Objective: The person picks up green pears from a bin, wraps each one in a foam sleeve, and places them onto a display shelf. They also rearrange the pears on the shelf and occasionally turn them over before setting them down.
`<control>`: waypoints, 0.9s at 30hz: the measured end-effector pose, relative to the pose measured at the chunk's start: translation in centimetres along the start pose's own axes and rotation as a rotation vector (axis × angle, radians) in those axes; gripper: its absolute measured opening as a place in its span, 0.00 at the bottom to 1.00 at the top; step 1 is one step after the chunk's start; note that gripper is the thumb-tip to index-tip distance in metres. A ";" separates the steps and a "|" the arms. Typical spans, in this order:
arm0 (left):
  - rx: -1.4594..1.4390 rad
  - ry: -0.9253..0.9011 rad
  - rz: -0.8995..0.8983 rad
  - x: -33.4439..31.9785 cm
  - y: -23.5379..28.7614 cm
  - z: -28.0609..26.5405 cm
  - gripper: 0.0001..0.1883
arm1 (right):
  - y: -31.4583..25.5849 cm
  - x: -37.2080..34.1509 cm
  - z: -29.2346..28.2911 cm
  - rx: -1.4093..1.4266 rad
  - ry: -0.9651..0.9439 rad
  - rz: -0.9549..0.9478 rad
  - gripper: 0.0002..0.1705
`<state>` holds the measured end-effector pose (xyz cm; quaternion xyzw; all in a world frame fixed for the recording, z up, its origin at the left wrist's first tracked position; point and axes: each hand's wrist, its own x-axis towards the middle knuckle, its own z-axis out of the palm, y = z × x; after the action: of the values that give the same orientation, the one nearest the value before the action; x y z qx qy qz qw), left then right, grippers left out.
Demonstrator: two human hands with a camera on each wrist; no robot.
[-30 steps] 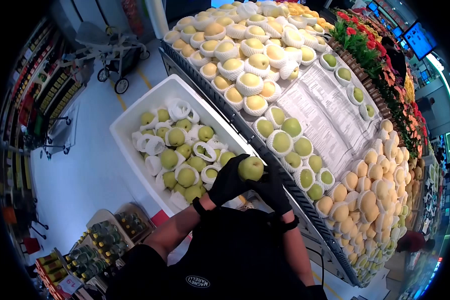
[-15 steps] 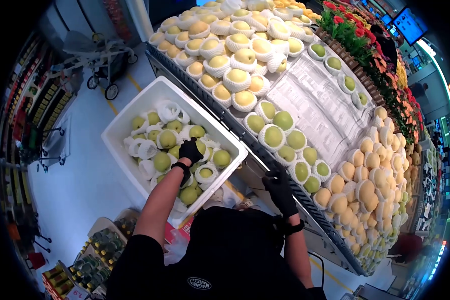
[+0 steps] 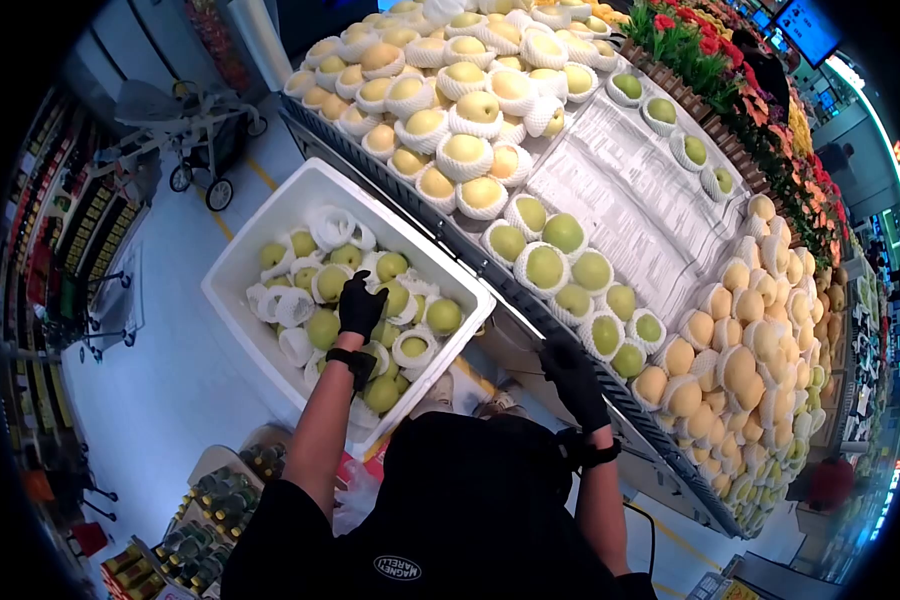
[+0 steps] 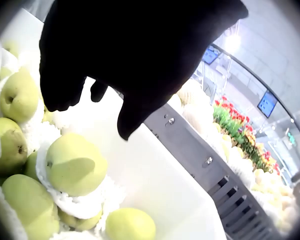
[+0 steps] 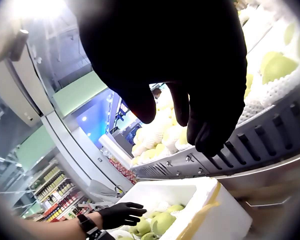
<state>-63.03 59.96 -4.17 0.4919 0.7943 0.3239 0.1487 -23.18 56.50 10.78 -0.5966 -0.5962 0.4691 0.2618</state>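
In the head view my left hand [image 3: 361,305], in a black glove, hovers over green fruit [image 3: 322,328] inside a white foam box [image 3: 233,303]. The left wrist view shows its bent, spread fingers [image 4: 62,92] above a large fruit [image 4: 76,165] in a white foam net, holding nothing. From the right wrist view, the left hand [image 5: 121,215] has extended fingers. My gloved right hand [image 3: 575,385] is beside the display's front edge, empty, its fingers loosely bent [image 5: 207,135] in the right wrist view. Whether it touches the edge, I cannot tell.
The slanted display holds netted yellow fruit [image 3: 465,150], green fruit [image 3: 545,268] beside a paper-lined area [image 3: 620,190], and peach-coloured fruit [image 3: 740,370]. Flowers [image 3: 710,50] line its back. A stroller [image 3: 185,120] stands behind the box; bottles [image 3: 210,500] are at lower left.
One second ago both hands held a green fruit between them; it is out of both hands now. The left hand went into the box and has since shifted slightly left, while the right stays by the display edge.
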 end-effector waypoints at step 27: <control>-0.721 -0.434 0.067 -7.1 10.4 2.7 0.05 | -0.2 0.5 -4.2 0.237 0.067 0.136 0.14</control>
<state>-51.09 57.94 0.06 0.4908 0.5639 0.4746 0.4646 -19.67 58.03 12.56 -0.6160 -0.4859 0.5324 0.3179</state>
